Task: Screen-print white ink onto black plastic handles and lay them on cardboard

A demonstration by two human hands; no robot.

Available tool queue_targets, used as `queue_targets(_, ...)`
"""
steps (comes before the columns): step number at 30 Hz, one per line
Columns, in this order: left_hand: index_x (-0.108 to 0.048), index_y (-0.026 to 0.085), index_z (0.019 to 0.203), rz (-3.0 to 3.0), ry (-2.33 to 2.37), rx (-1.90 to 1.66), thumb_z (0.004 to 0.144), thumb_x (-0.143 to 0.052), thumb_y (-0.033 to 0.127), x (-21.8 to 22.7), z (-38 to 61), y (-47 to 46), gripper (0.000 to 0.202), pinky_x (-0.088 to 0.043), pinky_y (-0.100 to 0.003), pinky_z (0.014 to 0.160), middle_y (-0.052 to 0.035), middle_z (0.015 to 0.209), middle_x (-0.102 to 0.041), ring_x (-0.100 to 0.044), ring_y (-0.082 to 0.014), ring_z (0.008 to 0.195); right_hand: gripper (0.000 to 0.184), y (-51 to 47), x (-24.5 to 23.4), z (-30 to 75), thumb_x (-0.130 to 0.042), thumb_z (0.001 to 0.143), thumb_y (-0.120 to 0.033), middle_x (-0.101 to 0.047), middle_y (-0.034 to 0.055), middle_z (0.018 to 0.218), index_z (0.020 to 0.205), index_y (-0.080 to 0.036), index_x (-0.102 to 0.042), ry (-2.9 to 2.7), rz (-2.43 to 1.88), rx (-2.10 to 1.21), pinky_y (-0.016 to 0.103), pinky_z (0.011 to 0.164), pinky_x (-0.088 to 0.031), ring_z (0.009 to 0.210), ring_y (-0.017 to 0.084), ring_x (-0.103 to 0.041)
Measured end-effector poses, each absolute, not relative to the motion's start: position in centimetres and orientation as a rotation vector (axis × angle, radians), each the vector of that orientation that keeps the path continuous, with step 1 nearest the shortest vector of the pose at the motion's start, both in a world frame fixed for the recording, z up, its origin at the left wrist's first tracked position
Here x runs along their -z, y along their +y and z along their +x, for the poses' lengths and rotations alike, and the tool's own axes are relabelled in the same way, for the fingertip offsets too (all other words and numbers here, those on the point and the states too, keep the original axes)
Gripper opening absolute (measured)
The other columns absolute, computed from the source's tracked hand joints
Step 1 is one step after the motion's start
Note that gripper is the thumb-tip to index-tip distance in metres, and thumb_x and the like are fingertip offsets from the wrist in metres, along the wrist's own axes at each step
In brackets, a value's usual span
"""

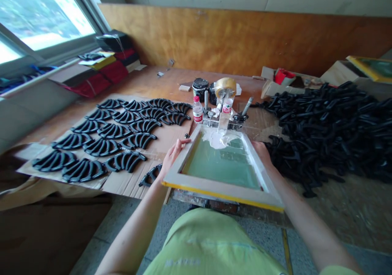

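A screen-printing frame (225, 187) with green mesh and a yellow near edge slopes in front of me, with white ink (217, 138) pooled at its far end. My left hand (173, 155) is closed at the frame's left side, one finger stretched along the outer edge and the others partly hidden. On the opposite side, my right hand (262, 151) is closed against the frame's edge, its fingertips out of sight behind it. Behind the frame is a metal clamp (225, 121) with upright handles. Near my left wrist lies a black ribbed, fan-shaped piece (150, 176), partly covered by my arm.
Rows of similar black pieces (102, 148) lie on cardboard at left. A large heap of black parts (330, 132) covers the right side. A red-capped bottle (197, 110), a black tub (200, 88) and a tape roll (226, 86) stand behind the frame. Boxes (101, 68) sit by the window.
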State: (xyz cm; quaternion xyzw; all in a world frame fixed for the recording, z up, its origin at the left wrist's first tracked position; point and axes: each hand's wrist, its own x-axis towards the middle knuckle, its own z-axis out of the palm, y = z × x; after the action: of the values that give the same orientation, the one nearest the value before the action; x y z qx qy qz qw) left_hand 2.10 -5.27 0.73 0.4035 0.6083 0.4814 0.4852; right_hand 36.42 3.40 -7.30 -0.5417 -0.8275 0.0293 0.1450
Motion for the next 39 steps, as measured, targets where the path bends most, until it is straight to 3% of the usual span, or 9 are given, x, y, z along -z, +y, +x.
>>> queue_targets(2, -0.066, 0.017, 0.117, 0.966, 1.536, -1.039, 0.08, -0.053, 0.063, 1.6, 1.7, -6.8, 0.06, -0.046, -0.023, 0.059, -0.0028, 0.084, -0.068, -0.06, -0.0156, 0.07, 0.036, 5.2, 5.9, 36.3, -0.044, 0.09, -0.025, -0.063, 0.0136, 0.112, 0.12, -0.017, -0.062, -2.202, -1.583, -0.033, 0.042, 0.091, -0.047, 0.104, 0.028, -0.059)
queue_targets(6, -0.046, 0.019, 0.139, 0.865, 1.491, -0.97, 0.078, -0.061, 0.055, 6.9, 2.0, -8.2, 0.072, -0.049, -0.025, 0.061, -0.0029, 0.086, -0.069, -0.063, -0.0165, 0.07, 0.051, 8.3, 3.5, 30.6, -0.06, 0.083, -0.025, -0.047, 0.0152, 0.135, 0.132, -0.014, -0.05, -2.208, -1.383, 0.011, 0.042, 0.102, -0.039, 0.123, 0.029, -0.045)
queue_targets(11, -0.048, 0.018, 0.137, 0.91, 1.566, -0.936, 0.079, -0.059, 0.055, 11.2, 1.9, -8.0, 0.07, -0.051, -0.028, 0.067, -0.0063, 0.093, -0.071, -0.066, -0.0202, 0.08, 0.018, 8.5, 4.1, 25.1, -0.056, 0.085, -0.018, -0.064, 0.0129, 0.097, 0.101, -0.013, -0.061, -2.582, -1.483, -0.123, 0.034, 0.083, -0.044, 0.097, 0.025, -0.055)
queue_targets(14, -0.051, 0.019, 0.135, 0.949, 1.579, -0.924, 0.08, -0.057, 0.057, 12.0, 1.5, -7.9, 0.066, -0.051, -0.029, 0.072, -0.0061, 0.096, -0.071, -0.066, -0.0213, 0.085, 0.013, 5.9, 5.3, 25.4, -0.049, 0.086, -0.014, -0.065, 0.012, 0.092, 0.092, -0.014, -0.061, -2.694, -1.407, -0.138, 0.031, 0.078, -0.041, 0.092, 0.023, -0.055)
queue_targets(20, -0.051, 0.019, 0.135, 0.955, 1.57, -0.922, 0.081, -0.055, 0.057, 11.6, 1.6, -8.0, 0.066, -0.05, -0.028, 0.071, -0.0062, 0.096, -0.071, -0.065, -0.0205, 0.083, 0.015, 2.4, 4.3, 27.9, -0.049, 0.083, -0.011, -0.065, 0.0068, 0.086, 0.086, -0.017, -0.062, -2.924, -0.861, -0.26, 0.027, 0.069, -0.038, 0.09, 0.02, -0.055)
queue_targets(24, -0.054, 0.018, 0.132, 0.923, 1.564, -0.954, 0.079, -0.057, 0.057, 10.9, 1.8, -8.1, 0.065, -0.05, -0.027, 0.069, -0.0058, 0.093, -0.071, -0.065, -0.0197, 0.08, 0.011, 3.4, 4.0, 27.6, -0.054, 0.083, -0.015, -0.066, 0.0042, 0.084, 0.085, -0.019, -0.064, -2.815, -0.974, -0.299, 0.027, 0.068, -0.038, 0.086, 0.019, -0.056)
queue_targets(29, -0.055, 0.019, 0.13, 0.868, 1.555, -0.971, 0.077, -0.059, 0.058, 10.5, 1.9, -8.2, 0.066, -0.05, -0.027, 0.064, -0.0041, 0.083, -0.071, -0.065, -0.0193, 0.074, 0.024, 1.3, 6.4, 27.3, -0.046, 0.086, -0.009, -0.066, 0.0095, 0.1, 0.099, -0.015, -0.066, -2.714, -0.925, -0.203, 0.03, 0.08, -0.042, 0.099, 0.022, -0.054)
queue_targets(34, -0.053, 0.02, 0.131, 0.849, 1.541, -0.954, 0.077, -0.061, 0.055, 8.9, 2.0, -8.2, 0.065, -0.049, -0.026, 0.063, -0.0043, 0.087, -0.07, -0.064, -0.0178, 0.073, 0.018, 3.1, 5.1, 27.0, -0.055, 0.089, -0.023, -0.067, 0.0048, 0.094, 0.103, -0.021, -0.066, -2.606, -1.007, -0.331, 0.029, 0.078, -0.044, 0.09, 0.02, -0.058)
queue_targets(39, -0.055, 0.02, 0.129, 0.79, 1.462, -1.008, 0.075, -0.063, 0.057, 3.4, 1.9, -7.8, 0.066, -0.047, -0.023, 0.057, -0.0034, 0.088, -0.069, -0.061, -0.0154, 0.066, 0.053, 9.5, 1.4, 26.1, -0.068, 0.08, -0.035, -0.066, 0.0046, 0.101, 0.131, -0.03, -0.055, -2.387, -1.386, -0.225, 0.031, 0.073, -0.046, 0.086, 0.022, -0.061)
